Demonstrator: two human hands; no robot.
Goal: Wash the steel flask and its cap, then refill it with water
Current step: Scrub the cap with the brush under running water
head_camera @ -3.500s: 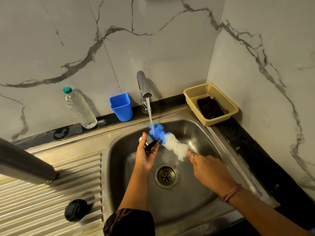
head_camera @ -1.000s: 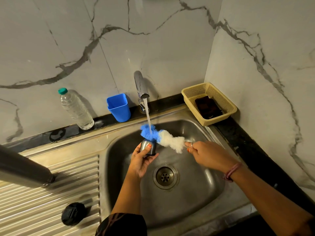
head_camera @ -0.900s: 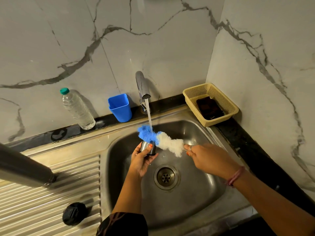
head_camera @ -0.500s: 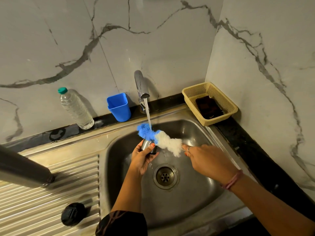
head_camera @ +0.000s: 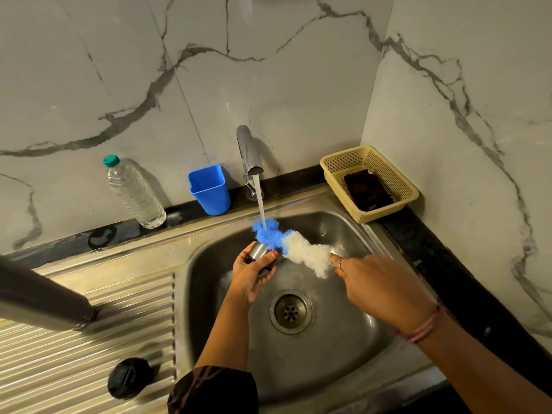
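Head view, only view. Left hand wraps a small steel cap over the sink, fingers curled round it, thumb pressed on its rim. Right hand is closed on the handle of a blue-and-white brush; handle itself hidden in the fist. Blue brush tip lies across the cap's mouth, directly under the running stream from the tap. Flask lies on its side on the drainboard, well apart from the sink; a black lid sits on the drainboard nearer the camera. Judgement: step in hand is scrubbing the cap; flask rinse and refill not yet done. To do it well: tilt cap mouth toward the stream, push bristles inside and twist, rotate cap in the left hand so every wall is reached. Wet steel likely slippery; hold it low over the sink.
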